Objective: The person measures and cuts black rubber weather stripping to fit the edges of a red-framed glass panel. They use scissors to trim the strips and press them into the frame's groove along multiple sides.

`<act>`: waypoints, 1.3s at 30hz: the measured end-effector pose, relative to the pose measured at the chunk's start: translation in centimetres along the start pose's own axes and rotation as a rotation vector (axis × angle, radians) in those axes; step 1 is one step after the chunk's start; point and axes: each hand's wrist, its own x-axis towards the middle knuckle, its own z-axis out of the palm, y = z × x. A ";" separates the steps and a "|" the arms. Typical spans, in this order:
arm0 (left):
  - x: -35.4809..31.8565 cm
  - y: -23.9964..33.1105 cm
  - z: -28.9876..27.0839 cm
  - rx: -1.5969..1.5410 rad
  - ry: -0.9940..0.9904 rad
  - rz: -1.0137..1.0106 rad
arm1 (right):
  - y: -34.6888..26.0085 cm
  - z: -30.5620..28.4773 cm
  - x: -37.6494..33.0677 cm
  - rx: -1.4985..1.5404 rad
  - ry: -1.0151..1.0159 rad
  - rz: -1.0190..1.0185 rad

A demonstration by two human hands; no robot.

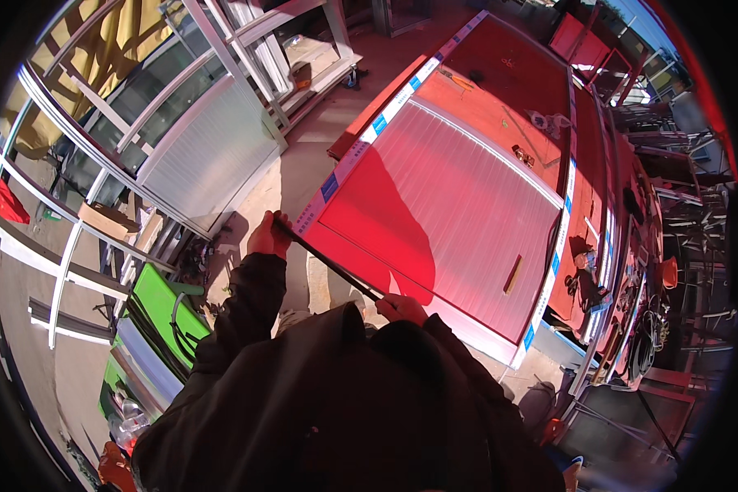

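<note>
A thin dark strip [328, 261] runs between my two hands, along the near left end of a large framed panel. My left hand [268, 237] is closed round its upper end, just off the frame's corner. Lower down, my right hand [403, 309] is closed on the strip at the frame's near edge. The white frame [307, 217] carries blue and white tape along its sides. Inside it sits a ribbed translucent panel [476, 205], tinted red, with my shadow over part of it. A short brownish stick [513, 275] lies on the panel.
The frame rests on a red-topped table [500, 61], where an orange-handled tool [457, 79] lies farther back. White window frames [242, 74] lean at the left, above a green bench [168, 303]. Cluttered tools [589, 279] and metal racks [672, 164] stand at the right.
</note>
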 end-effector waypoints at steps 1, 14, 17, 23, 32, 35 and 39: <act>1.4 -0.5 0.6 -0.010 -0.033 -0.027 | 2.1 -0.3 -1.3 0.046 -0.011 0.084; 14.4 -1.4 18.0 0.207 -0.338 0.139 | 17.2 4.2 -5.2 0.138 0.051 0.598; 18.5 -0.3 20.2 0.127 -0.689 -0.040 | 15.7 3.6 -2.6 0.142 0.048 0.611; 18.9 -0.9 25.0 0.187 -0.545 0.085 | 13.1 1.9 1.6 0.136 0.065 0.638; 16.9 -0.6 27.4 0.014 -0.819 -0.255 | 10.5 0.2 5.0 0.129 0.090 0.673; 16.0 -1.3 27.4 -0.099 -0.981 -0.405 | 10.1 0.1 5.6 0.127 0.089 0.673; 15.4 -1.2 27.7 -0.138 -1.039 -0.469 | 9.9 -0.1 6.3 0.127 0.083 0.678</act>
